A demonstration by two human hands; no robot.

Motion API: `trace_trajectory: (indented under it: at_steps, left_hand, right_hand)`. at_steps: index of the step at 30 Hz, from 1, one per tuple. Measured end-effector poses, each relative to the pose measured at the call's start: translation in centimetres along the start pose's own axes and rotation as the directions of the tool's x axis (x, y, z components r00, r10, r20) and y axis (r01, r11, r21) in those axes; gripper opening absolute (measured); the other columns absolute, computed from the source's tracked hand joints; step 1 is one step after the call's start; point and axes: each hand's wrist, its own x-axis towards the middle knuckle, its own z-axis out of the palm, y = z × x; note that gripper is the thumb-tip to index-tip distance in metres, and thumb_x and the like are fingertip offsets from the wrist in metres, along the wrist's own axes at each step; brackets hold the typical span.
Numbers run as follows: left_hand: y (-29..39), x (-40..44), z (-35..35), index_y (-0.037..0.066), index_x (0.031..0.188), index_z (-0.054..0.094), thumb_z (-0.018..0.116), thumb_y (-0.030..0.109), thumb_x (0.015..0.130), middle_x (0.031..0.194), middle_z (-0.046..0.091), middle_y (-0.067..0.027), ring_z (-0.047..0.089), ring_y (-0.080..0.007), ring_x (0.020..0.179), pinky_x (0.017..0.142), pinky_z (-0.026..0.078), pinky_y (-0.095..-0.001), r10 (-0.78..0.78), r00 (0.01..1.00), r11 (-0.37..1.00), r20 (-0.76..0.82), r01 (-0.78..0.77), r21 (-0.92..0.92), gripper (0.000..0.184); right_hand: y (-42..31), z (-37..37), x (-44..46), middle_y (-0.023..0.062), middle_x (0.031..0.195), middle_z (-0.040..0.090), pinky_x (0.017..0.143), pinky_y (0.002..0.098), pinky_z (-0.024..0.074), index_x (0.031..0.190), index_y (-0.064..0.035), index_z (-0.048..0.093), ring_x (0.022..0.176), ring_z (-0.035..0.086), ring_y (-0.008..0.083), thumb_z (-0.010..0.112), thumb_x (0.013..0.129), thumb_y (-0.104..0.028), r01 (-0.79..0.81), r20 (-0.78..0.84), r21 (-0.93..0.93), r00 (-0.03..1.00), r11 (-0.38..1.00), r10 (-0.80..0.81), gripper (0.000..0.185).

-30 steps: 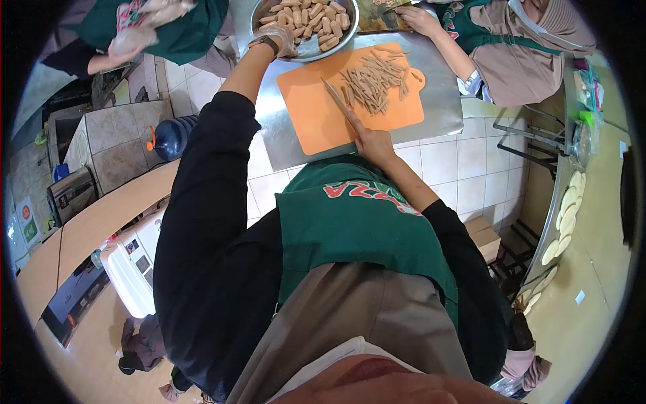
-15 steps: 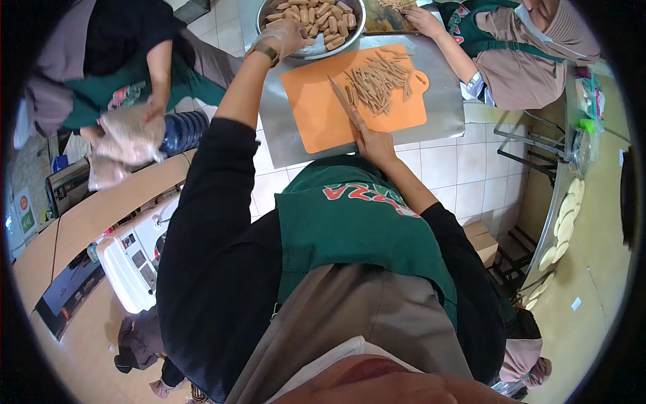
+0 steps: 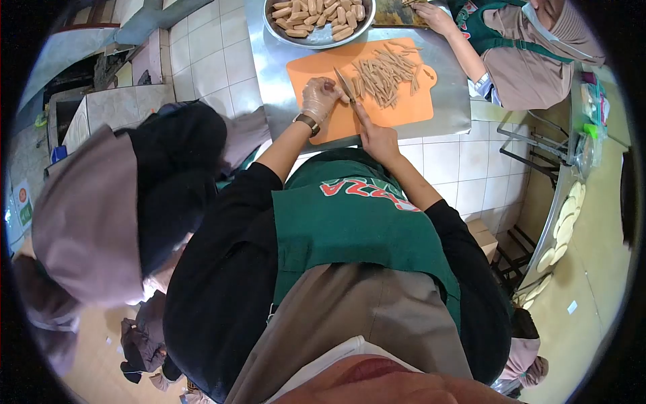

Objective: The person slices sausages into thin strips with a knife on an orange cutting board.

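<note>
My right hand grips a knife, its index finger stretched along the top and the blade pointing away over the orange cutting board. Just left of the blade is my left hand, in a clear plastic glove, with its fingers curled together above the board. Whatever lies in those fingers is hidden. Right of the knife, thin brown strips are heaped on the board. Beyond the board, short brown sausages fill part of a round metal bowl.
The board rests on a metal table. At the far right, a co-worker's hand is over a dark board. Another person stands close at my left. Pale flat rounds line the right-hand counter.
My left hand has come from the bowl down to the board beside the knife. My right hand stays on the knife. The person at left has moved closer to my left side.
</note>
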Motion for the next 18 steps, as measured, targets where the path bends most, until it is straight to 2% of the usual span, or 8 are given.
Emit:
trace_trajectory:
  at_steps: [2, 5, 9, 12, 14, 15, 17, 18]
  left_hand:
    - [0.5, -0.4, 0.0, 0.001, 0.09, 0.069, 0.082, 0.013, 0.07, 0.088, 0.071, -0.0127, 0.069, -0.0206, 0.083, 0.075, 0.054, -0.0316, -0.196, 0.98, 0.956, 0.036, 0.199, -0.214, 0.027]
    - [-1.7, -0.6, 1.8, 0.0, 0.094, 0.067, 0.079, 0.015, 0.073, 0.086, 0.07, -0.0101, 0.068, -0.0164, 0.08, 0.075, 0.055, -0.0292, -0.191, 0.981, 0.924, 0.023, 0.188, -0.333, 0.028]
    - [0.7, -1.3, 0.4, 0.0, 0.093, 0.067, 0.078, 0.013, 0.075, 0.086, 0.071, -0.0102, 0.068, -0.0161, 0.081, 0.075, 0.055, -0.0284, -0.158, 0.987, 0.924, 0.033, 0.159, -0.347, 0.024]
    - [2.1, -1.3, 0.2, 0.001, 0.094, 0.066, 0.075, 0.009, 0.077, 0.085, 0.071, -0.0098, 0.068, -0.0161, 0.08, 0.074, 0.056, -0.0283, -0.235, 0.971, 0.93, 0.05, 0.239, -0.278, 0.02]
    - [1.8, -0.9, 1.0, 0.0, 0.09, 0.067, 0.073, 0.008, 0.077, 0.08, 0.07, -0.0099, 0.069, -0.0166, 0.07, 0.067, 0.056, -0.0296, -0.275, 0.962, 0.933, 0.003, 0.267, -0.242, 0.017]
    - [1.9, -1.0, 1.0, 0.0, 0.09, 0.067, 0.073, 0.008, 0.077, 0.08, 0.07, -0.0099, 0.069, -0.0166, 0.07, 0.067, 0.056, -0.0296, -0.277, 0.961, 0.933, 0.002, 0.269, -0.241, 0.017]
    - [2.2, -1.4, 1.0, -0.002, 0.094, 0.064, 0.073, 0.006, 0.079, 0.081, 0.068, -0.0102, 0.068, -0.015, 0.068, 0.06, 0.057, -0.028, -0.368, 0.924, 0.793, 0.104, 0.371, -0.483, 0.018]
    - [2.1, -1.5, 1.0, -0.002, 0.094, 0.064, 0.073, 0.006, 0.079, 0.081, 0.068, -0.0102, 0.068, -0.015, 0.068, 0.06, 0.057, -0.028, -0.369, 0.923, 0.793, 0.107, 0.373, -0.482, 0.018]
  right_hand:
    - [-0.2, 0.0, -0.1, 0.0136, 0.058, 0.062, 0.049, 0.046, 0.0487, 0.152, -0.0182, 0.022, 0.049, 0.061, 0.0327, 0.06, 0.081, -0.015, 0.013, -0.027, -0.001, 1.0, 1.0, -0.013, 0.081]
    - [-0.3, -0.3, -0.1, 0.0132, 0.057, 0.061, 0.048, 0.0451, 0.0481, 0.152, -0.0171, 0.023, 0.048, 0.06, 0.0323, 0.06, 0.08, -0.013, 0.024, -0.046, -0.024, 0.999, 0.999, -0.025, 0.081]
    - [-0.6, -1.3, 0.0, 0.0129, 0.058, 0.061, 0.048, 0.0447, 0.048, 0.152, -0.0169, 0.022, 0.048, 0.06, 0.0322, 0.06, 0.08, -0.012, 0.052, -0.052, -0.009, 0.997, 0.999, -0.053, 0.081]
    - [-0.9, -1.2, 0.0, 0.0125, 0.058, 0.061, 0.047, 0.0446, 0.046, 0.151, -0.0189, 0.027, 0.048, 0.059, 0.0322, 0.056, 0.087, -0.014, 0.064, -0.061, 0.007, 0.996, 0.998, -0.064, 0.071]
    - [-1.3, -1.0, 0.0, 0.0129, 0.058, 0.061, 0.048, 0.0444, 0.0465, 0.151, -0.0186, 0.026, 0.049, 0.059, 0.0324, 0.057, 0.086, -0.014, -0.007, -0.029, -0.003, 1.0, 1.0, 0.007, 0.073]
    - [-1.6, -0.8, 0.1, 0.0129, 0.058, 0.061, 0.048, 0.0444, 0.0465, 0.151, -0.0186, 0.026, 0.049, 0.059, 0.0324, 0.057, 0.086, -0.014, -0.006, -0.027, -0.002, 1.0, 1.0, 0.006, 0.073]
    - [-1.9, -0.6, 0.0, 0.0139, 0.059, 0.062, 0.05, 0.0464, 0.0483, 0.151, -0.0144, 0.022, 0.05, 0.061, 0.0332, 0.06, 0.08, -0.015, -0.038, -0.012, 0.01, 0.999, 0.999, 0.038, 0.081]
    - [-1.9, -0.6, -0.1, 0.0139, 0.059, 0.062, 0.05, 0.0464, 0.0483, 0.151, -0.0144, 0.022, 0.05, 0.061, 0.0332, 0.06, 0.08, -0.015, -0.041, -0.01, 0.011, 0.999, 0.999, 0.041, 0.081]
